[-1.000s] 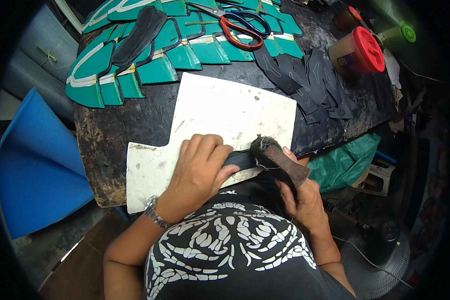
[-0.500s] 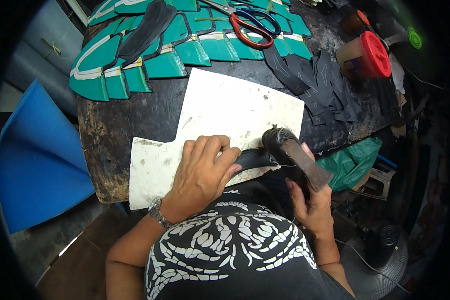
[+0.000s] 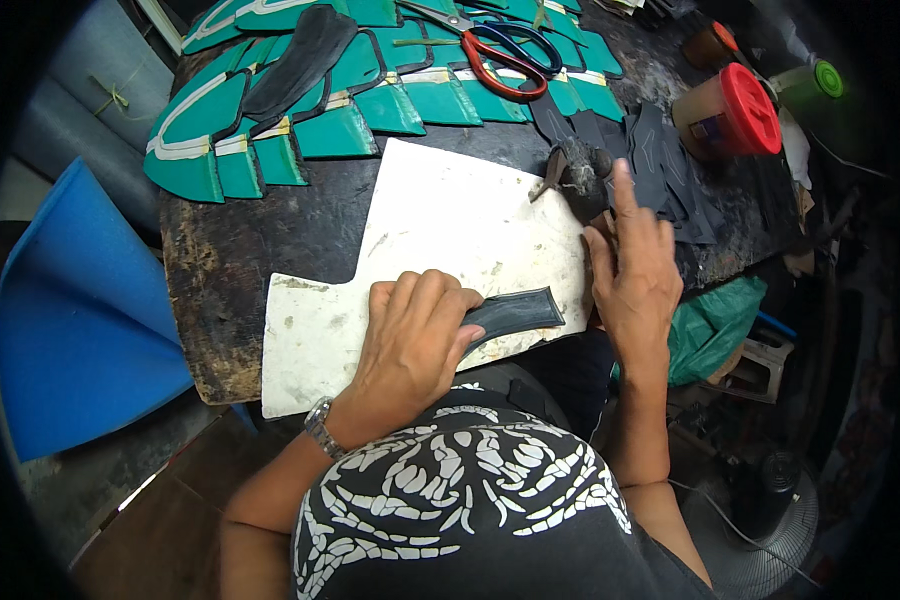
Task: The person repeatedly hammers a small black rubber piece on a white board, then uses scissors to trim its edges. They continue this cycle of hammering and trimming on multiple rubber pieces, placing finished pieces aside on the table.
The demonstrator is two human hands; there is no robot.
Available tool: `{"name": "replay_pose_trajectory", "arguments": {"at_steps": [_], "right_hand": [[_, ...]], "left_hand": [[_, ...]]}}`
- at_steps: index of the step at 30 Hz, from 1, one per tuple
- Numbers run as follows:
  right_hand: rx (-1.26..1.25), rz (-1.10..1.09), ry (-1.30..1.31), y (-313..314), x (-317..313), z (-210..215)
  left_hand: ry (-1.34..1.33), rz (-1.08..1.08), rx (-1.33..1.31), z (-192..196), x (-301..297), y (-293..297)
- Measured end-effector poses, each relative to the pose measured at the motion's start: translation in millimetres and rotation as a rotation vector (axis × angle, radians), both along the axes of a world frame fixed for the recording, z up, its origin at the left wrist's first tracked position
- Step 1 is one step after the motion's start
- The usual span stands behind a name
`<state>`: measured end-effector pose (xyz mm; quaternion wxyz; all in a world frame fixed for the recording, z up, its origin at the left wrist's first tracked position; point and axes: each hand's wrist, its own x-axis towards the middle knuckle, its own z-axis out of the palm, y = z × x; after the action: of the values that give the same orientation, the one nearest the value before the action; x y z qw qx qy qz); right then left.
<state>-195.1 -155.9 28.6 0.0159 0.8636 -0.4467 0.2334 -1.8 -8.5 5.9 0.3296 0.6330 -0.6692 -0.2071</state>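
Dark flat leather strip [image 3: 515, 315], curved and flaring wider at its right end, lies on the white cutting board [image 3: 450, 225] at the near edge of the worn black worktable [image 3: 230, 260]. The left hand [image 3: 410, 340] presses down on the strip's left part with the fingers bent over it, so only the right half shows. The right hand [image 3: 635, 270] is to the right of the board, with the index finger stretched up and the other fingers loosely curled; it touches or nearly touches the small dark-headed hammer [image 3: 580, 175] lying at the far right corner of the board, and I cannot tell if it grips the handle.

I judge the strip to be light, thin and flexible, rather soft than stiff, not fragile but easy to bend or shift under pressure. It should be held flat with the finger pads spread along its length, or lifted by pinching one end at the edges.

Farther on the table are rows of green leather pieces with pale trim [image 3: 360, 110], red-handled scissors [image 3: 505, 55], a pile of black cut pieces [image 3: 670, 160] and a beige jar with a red lid [image 3: 730, 110]. A blue foam sheet [image 3: 80, 320] stands at the left.
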Motion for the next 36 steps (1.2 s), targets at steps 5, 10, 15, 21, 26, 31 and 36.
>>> {"name": "replay_pose_trajectory", "arguments": {"at_steps": [5,10,15,21,26,31,36], "right_hand": [[0.079,0.176,-0.461,35.5,8.3,28.8],[0.591,0.285,-0.808,57.4,0.1,25.7],[0.858,0.41,-0.925,58.6,1.6,-4.8],[0.436,0.545,-0.625,59.0,4.9,-34.5],[0.377,0.678,-0.57,57.8,2.0,-42.2],[0.338,0.712,-0.502,58.0,3.5,-41.5],[0.323,0.733,-0.451,56.1,5.9,-39.4]], "left_hand": [[-0.077,-0.001,-0.069,-2.5,-4.0,2.6],[-0.191,-0.054,-0.172,-6.3,-5.6,5.2],[-0.135,-0.041,-0.147,-6.3,-4.8,5.5],[-0.04,-0.003,-0.114,-6.5,-5.3,4.4],[-0.052,-0.015,-0.111,-7.3,-4.5,4.6],[-0.04,-0.016,-0.107,-7.9,-4.0,4.7],[-0.042,-0.018,-0.107,-8.3,-3.7,4.6]]}}
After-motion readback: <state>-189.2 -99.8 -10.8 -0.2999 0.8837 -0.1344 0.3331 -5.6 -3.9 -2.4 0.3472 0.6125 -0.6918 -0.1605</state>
